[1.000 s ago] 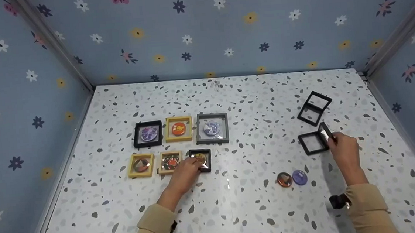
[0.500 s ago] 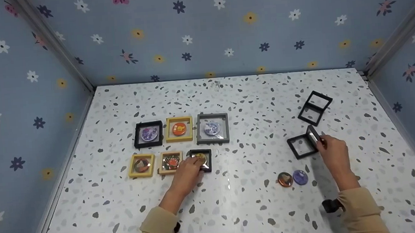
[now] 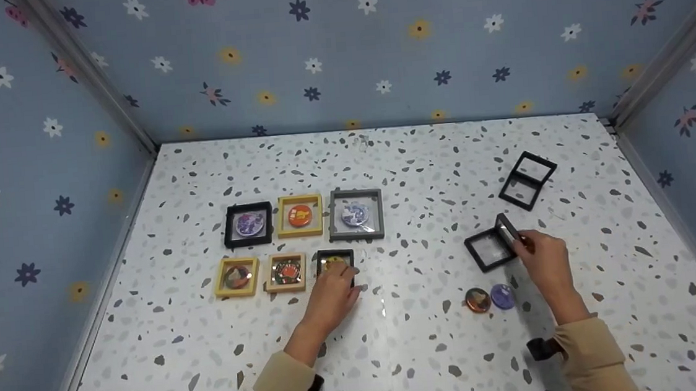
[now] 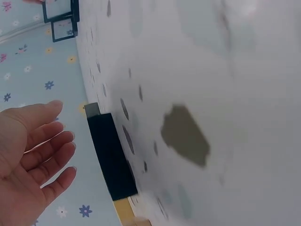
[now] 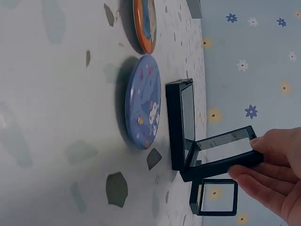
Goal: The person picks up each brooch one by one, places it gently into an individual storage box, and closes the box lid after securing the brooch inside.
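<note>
My left hand (image 3: 332, 296) hovers over a small closed black display frame (image 3: 336, 254) with a yellowish badge inside. In the left wrist view its fingers are loosely bent and apart from the frame's dark side (image 4: 113, 157), holding nothing. My right hand (image 3: 546, 262) pinches the raised lid of another black display frame (image 5: 176, 127) between thumb and fingers. That frame is hinged open, its lower half on or just above the table, with no badge visible in it. Close in front lie a purple round badge (image 3: 502, 296) and an orange-brown round badge (image 3: 478, 300), side by side.
Left of centre, closed frames with badges form two rows, including a grey frame (image 3: 357, 237), a yellow frame (image 3: 238, 293) and a beige frame (image 3: 287, 288). Another opened black frame (image 3: 528, 180) lies at the back right. Flowered walls (image 3: 342, 40) enclose the speckled table (image 3: 422, 351).
My right hand has drawn the opened black frame leftward, nearer the two loose badges. My left hand has come off the small black frame and shifted slightly right and toward me.
</note>
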`<action>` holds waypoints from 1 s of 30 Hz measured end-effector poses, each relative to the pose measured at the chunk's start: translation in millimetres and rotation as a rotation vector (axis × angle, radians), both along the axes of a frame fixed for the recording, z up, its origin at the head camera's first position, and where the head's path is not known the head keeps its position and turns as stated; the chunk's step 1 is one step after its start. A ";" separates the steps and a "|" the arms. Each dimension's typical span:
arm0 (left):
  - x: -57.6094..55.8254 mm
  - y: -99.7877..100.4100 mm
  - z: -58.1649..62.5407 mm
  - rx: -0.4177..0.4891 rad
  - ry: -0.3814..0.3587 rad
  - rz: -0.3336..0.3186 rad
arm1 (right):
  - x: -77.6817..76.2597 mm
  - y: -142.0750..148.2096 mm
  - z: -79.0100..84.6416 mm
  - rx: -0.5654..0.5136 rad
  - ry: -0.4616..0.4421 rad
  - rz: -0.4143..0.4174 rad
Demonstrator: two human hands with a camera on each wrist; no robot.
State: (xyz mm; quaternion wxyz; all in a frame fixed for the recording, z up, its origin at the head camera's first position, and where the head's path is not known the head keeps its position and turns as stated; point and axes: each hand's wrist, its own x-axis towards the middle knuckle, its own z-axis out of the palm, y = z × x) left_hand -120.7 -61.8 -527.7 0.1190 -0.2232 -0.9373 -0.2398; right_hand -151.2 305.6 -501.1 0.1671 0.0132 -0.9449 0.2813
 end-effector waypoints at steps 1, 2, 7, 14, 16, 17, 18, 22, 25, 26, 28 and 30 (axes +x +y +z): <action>0.7 1.8 0.1 0.011 0.001 -0.004 | 0.0 -1.6 -0.3 -0.001 0.001 0.005; 1.3 3.4 -0.2 0.014 -0.001 -0.009 | 0.1 -3.3 -0.7 -0.004 0.004 0.012; 2.6 9.0 -0.7 0.024 -0.017 -0.017 | 1.6 -11.5 -2.7 -0.018 0.004 0.047; 2.7 10.9 -0.5 0.053 -0.046 -0.018 | 4.1 -21.9 -4.2 -0.059 -0.009 0.110; 2.8 11.0 -0.4 0.057 -0.048 -0.017 | 4.6 -24.5 -4.7 -0.067 -0.013 0.135; 2.8 11.0 -0.4 0.060 -0.048 -0.017 | 4.8 -26.0 -4.6 -0.071 -0.012 0.150; 2.7 11.0 -0.2 0.063 -0.047 -0.017 | 5.1 -27.4 -4.8 -0.073 -0.006 0.167; 2.0 10.9 0.4 0.082 -0.032 -0.026 | 6.0 -33.1 -4.3 -0.061 0.015 0.227; 1.6 10.7 1.0 0.089 -0.021 -0.031 | 6.8 -37.0 -4.3 -0.055 0.014 0.258; 1.7 10.7 1.3 0.090 -0.021 -0.031 | 7.1 -38.3 -4.3 -0.056 0.008 0.266; 1.6 10.8 2.1 0.090 -0.022 -0.031 | 7.2 -40.6 -4.3 -0.059 0.000 0.280; 1.8 10.8 3.3 0.088 -0.025 -0.027 | 7.2 -42.9 -4.3 -0.063 -0.003 0.296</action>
